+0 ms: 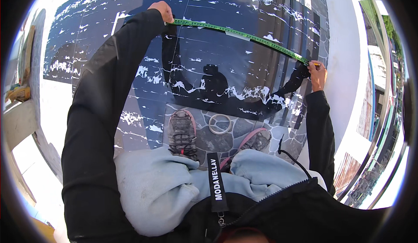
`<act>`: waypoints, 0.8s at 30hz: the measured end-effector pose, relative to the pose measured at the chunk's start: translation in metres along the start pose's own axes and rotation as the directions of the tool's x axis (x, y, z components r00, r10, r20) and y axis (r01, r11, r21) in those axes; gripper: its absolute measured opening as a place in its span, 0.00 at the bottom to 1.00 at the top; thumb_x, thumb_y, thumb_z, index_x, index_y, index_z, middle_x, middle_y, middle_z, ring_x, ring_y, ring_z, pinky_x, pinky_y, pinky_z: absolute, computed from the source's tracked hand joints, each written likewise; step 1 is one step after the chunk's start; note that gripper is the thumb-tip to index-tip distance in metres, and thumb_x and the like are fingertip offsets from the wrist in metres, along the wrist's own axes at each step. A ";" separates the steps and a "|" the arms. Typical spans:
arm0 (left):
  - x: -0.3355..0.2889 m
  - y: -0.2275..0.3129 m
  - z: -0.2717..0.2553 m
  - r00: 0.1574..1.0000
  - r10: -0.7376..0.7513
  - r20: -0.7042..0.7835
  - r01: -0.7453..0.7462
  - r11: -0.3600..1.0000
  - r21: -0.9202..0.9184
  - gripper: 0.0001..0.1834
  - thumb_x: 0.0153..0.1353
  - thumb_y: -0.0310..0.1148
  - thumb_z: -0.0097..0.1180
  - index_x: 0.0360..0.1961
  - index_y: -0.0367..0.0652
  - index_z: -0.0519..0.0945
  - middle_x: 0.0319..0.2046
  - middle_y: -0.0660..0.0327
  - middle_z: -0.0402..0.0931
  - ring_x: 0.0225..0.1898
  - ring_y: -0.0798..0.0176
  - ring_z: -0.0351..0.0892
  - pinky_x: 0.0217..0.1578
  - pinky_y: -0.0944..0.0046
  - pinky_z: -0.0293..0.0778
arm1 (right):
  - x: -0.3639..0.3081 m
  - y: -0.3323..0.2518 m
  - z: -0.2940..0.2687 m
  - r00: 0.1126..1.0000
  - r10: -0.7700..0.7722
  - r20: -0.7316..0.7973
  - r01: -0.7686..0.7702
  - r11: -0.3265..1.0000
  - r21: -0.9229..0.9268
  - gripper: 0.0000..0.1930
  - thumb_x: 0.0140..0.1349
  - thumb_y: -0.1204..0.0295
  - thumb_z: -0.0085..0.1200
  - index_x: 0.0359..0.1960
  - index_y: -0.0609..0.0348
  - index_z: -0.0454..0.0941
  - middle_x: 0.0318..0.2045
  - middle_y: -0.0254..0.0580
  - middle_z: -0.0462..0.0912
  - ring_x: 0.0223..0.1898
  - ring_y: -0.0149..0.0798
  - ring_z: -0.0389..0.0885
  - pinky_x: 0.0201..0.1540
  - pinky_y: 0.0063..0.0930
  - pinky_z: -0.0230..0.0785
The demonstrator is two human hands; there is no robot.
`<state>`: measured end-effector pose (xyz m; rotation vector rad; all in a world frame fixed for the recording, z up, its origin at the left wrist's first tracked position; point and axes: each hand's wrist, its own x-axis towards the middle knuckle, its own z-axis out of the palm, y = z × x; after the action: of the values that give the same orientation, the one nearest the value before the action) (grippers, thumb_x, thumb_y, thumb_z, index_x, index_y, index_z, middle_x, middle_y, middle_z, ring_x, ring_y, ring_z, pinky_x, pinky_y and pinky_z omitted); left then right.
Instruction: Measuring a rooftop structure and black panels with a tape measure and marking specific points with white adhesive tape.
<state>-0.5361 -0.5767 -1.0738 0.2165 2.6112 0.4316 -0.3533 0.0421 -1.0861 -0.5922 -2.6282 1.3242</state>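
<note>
The left hand (162,11) has its fingers curled down on one end of a green tape measure (244,36), pinning it to a dark blue marbled tile (209,51). The tape runs taut across the tile to the right hand (317,74), whose fingers are closed on the other end, beside the tile's right edge. Just past those fingers a white ledge (344,60) borders the tiles. Below the tape, toward the person, the tile lies open as far as two shoes (182,132) and a tape roll (220,124) between them.
</note>
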 end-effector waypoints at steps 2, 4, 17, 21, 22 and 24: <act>0.002 0.003 0.002 1.000 0.020 0.006 -0.020 1.000 -0.003 0.10 0.44 0.40 0.72 0.25 0.47 0.86 0.24 0.58 0.82 0.29 0.57 0.84 0.34 0.60 0.77 | 0.000 0.003 -0.003 1.000 -0.010 -0.027 0.010 1.000 -0.018 0.09 0.60 0.71 0.58 0.37 0.64 0.80 0.24 0.39 0.83 0.26 0.27 0.81 0.30 0.18 0.70; 0.001 0.004 0.002 1.000 0.002 -0.018 -0.002 1.000 -0.007 0.10 0.44 0.39 0.72 0.26 0.47 0.87 0.24 0.57 0.82 0.30 0.57 0.84 0.35 0.60 0.77 | 0.000 0.006 -0.004 0.999 -0.030 -0.027 0.029 0.998 -0.063 0.08 0.59 0.71 0.58 0.36 0.63 0.81 0.24 0.39 0.83 0.26 0.27 0.81 0.30 0.18 0.70; 0.002 0.004 0.004 1.000 -0.013 0.013 0.014 0.998 -0.069 0.07 0.47 0.33 0.69 0.25 0.44 0.85 0.22 0.59 0.81 0.28 0.62 0.82 0.34 0.63 0.74 | -0.001 -0.005 -0.006 0.998 -0.038 -0.048 0.027 0.978 -0.209 0.06 0.53 0.73 0.60 0.32 0.59 0.82 0.23 0.40 0.83 0.27 0.33 0.83 0.34 0.26 0.72; 0.012 -0.020 0.010 0.997 0.070 0.020 -0.068 0.993 -0.092 0.05 0.46 0.31 0.67 0.23 0.41 0.84 0.17 0.61 0.78 0.21 0.67 0.77 0.28 0.65 0.72 | 0.010 0.005 0.001 0.998 -0.032 -0.051 0.020 0.974 -0.226 0.07 0.51 0.70 0.61 0.30 0.57 0.83 0.23 0.42 0.82 0.27 0.38 0.81 0.35 0.31 0.72; 0.012 -0.019 0.009 0.996 0.086 0.020 -0.084 0.992 -0.094 0.05 0.46 0.31 0.67 0.23 0.41 0.84 0.17 0.61 0.78 0.21 0.67 0.77 0.28 0.65 0.72 | 0.010 0.002 0.005 0.997 -0.049 -0.066 0.034 0.976 -0.215 0.07 0.51 0.70 0.61 0.30 0.57 0.83 0.23 0.43 0.82 0.27 0.39 0.81 0.34 0.31 0.71; 0.014 -0.016 0.006 0.999 0.047 -0.004 -0.047 0.993 -0.112 0.06 0.46 0.31 0.66 0.23 0.40 0.83 0.17 0.61 0.77 0.22 0.68 0.77 0.28 0.65 0.71 | 0.008 -0.003 -0.005 0.994 -0.055 -0.098 0.032 0.973 -0.230 0.07 0.51 0.70 0.60 0.30 0.57 0.83 0.22 0.43 0.81 0.27 0.39 0.80 0.34 0.32 0.71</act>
<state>-0.5462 -0.5873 -1.0904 0.2407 2.5780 0.5936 -0.3598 0.0477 -1.0811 -0.6111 -2.7091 0.9584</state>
